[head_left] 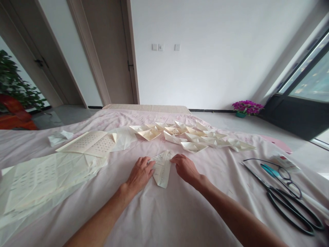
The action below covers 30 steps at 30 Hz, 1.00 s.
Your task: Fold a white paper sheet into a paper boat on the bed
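Note:
A partly folded piece of printed paper (162, 171) lies on the pink cloth in front of me, with slanted edges and a narrow folded strip along its right side. My left hand (141, 172) is at its left edge, fingers curled and holding it against the cloth. At the upper right edge, my right hand (187, 168) is closed, with thumb and forefinger pinching the paper. Just beyond are several folded paper boats (194, 146) standing close together in rows.
To the left lie printed sheets (88, 143), a pile of thin paper (48, 181) and a crumpled piece (60, 137). On the right are black-handled scissors (280, 202), eyeglasses (293, 187) and a small box (285, 162). Pink flowers (248, 107) stand by the wall.

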{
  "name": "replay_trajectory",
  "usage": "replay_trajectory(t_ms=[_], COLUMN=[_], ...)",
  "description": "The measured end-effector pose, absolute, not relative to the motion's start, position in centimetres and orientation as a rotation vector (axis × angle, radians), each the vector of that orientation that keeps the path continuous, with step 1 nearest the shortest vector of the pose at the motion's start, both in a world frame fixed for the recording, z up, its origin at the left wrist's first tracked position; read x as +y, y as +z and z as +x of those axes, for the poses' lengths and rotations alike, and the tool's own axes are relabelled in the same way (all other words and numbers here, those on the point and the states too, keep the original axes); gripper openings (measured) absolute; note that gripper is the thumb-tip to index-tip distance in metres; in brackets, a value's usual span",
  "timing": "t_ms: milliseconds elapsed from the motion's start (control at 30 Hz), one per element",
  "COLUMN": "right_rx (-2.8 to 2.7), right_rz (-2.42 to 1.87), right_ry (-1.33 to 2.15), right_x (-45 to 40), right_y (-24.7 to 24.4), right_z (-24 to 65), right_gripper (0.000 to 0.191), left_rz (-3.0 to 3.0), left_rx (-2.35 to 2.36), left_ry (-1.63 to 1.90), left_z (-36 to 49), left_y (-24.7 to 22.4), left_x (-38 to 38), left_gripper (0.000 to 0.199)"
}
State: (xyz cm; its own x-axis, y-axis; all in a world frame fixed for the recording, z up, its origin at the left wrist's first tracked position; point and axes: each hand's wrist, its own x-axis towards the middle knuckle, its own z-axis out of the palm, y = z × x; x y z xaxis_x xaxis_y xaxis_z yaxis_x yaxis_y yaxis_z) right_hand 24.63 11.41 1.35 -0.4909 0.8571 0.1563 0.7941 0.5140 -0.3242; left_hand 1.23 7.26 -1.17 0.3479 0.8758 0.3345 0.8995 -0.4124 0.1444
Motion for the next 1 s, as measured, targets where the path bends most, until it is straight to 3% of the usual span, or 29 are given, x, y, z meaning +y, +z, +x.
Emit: replay_trajectory(t_ms=[100, 200, 300, 433, 567, 767, 1000], right_rx=[-2.314, -2.313, -2.325, -2.330, -2.323, -2.372, -2.504], right_rz=[-1.583, -1.670, -1.720, -1.717, -1.714, -1.662, -1.545], right_ry=[0.416, 0.459, 0.360, 0.261, 0.213, 0.209, 0.109], right_x=[11.0, 10.8, 11.2, 11.9, 12.0, 11.6, 10.6], right_y=[2.2, 2.6, 2.3, 1.5, 1.1, 1.3, 1.1], right_z=[25.6, 25.7, 25.3, 24.5, 24.1, 23.3, 22.3], right_gripper=[0.038, 0.053, 0.056, 0.050, 0.048, 0.041, 0.047], left_rz=[-2.475, -2.451, -2.472, -2.575, -2.695, -2.629, -2.581], left_rx=[-1.786, -1.937, -2.032, -1.838, -1.607, -1.540, -1.608], left_ry=[-0.535, -0.440, -0.344, -0.460, -0.777, -0.729, -0.676], left_z=[2.5, 4.2, 5.2, 4.4, 3.0, 2.6, 2.2], left_y=[-0.9, -0.6, 0.1, 0.2, -1.9, -3.6, -2.6], left_x=[6.4, 5.5, 5.8, 7.7, 9.4, 9.7, 9.6], left_gripper=[0.025, 0.022, 0.015, 0.005, 0.024, 0.034, 0.036])
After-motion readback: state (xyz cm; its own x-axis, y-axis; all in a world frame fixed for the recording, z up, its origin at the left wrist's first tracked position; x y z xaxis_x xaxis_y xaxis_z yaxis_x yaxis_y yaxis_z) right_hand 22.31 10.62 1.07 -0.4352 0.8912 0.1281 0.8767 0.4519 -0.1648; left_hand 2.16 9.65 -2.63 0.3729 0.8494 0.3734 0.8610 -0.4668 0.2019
